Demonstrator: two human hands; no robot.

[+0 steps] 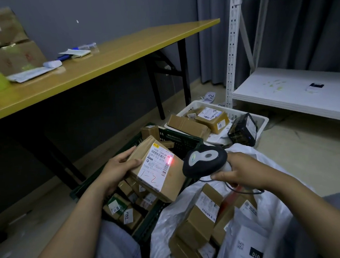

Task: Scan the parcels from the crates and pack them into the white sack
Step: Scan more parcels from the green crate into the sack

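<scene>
Your left hand [117, 168] grips a brown cardboard parcel [176, 181] by its left end, thumb lying on top near the white label [157, 168] and fingers curled over the far edge, and holds it tilted above the dark green crate [178, 141]. Your right hand [242, 170] is wrapped round the pale handle of the black barcode scanner [204, 160], whose head sits just beside the parcel's right edge and points at it; a red glow [169, 161] falls on the barcode at the label's right side. The label bears "1-2" in red handwriting. Under the parcel the dark green crate holds more small labelled boxes. Beyond it a white crate [263, 120] on the floor holds brown boxes and a black parcel [242, 129] at its right side. The white sack [167, 219] lies open at lower right, below your right forearm, with several boxes and a white mailer inside. A dark cable [244, 192] trails from the scanner over the sack. To your left a yellow worktop [100, 65] carries cardboard boxes [13, 57] and papers; to your right stands a white shelf rack [283, 88]
</scene>
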